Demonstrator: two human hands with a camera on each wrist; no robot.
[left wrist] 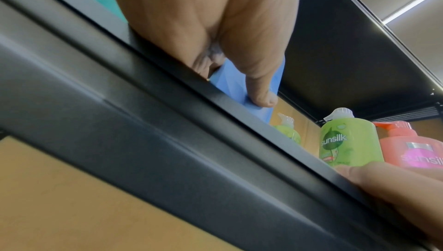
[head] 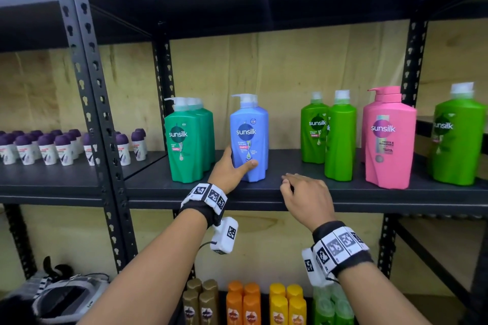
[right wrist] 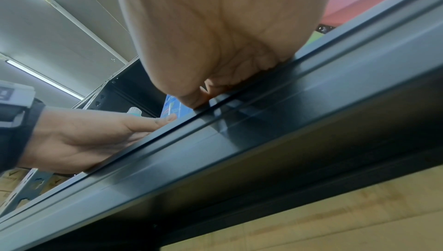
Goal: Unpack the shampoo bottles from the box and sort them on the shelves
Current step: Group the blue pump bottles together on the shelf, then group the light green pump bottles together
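Observation:
A blue Sunsilk pump bottle (head: 248, 137) stands upright on the black middle shelf (head: 264, 194), with a second blue bottle right behind it. My left hand (head: 239, 163) grips its base, thumb across the front and fingers round the left side. In the left wrist view the thumb of my left hand (left wrist: 239, 65) presses on the blue bottle (left wrist: 260, 113). To the right, my right hand (head: 290, 182) rests at the shelf's front edge, fingers loosely curled and holding nothing. The right wrist view shows my right hand (right wrist: 215, 46) on the rail and my left hand (right wrist: 95, 132) at the blue bottle (right wrist: 172, 107). The box is out of view.
Dark green bottles (head: 184, 145) stand just left of the blue ones. Light green bottles (head: 338, 140), a pink one (head: 386, 140) and another green one (head: 459, 137) stand to the right. Small purple-capped bottles (head: 47, 150) fill the left bay. Gold, orange and yellow bottles (head: 243, 303) sit below.

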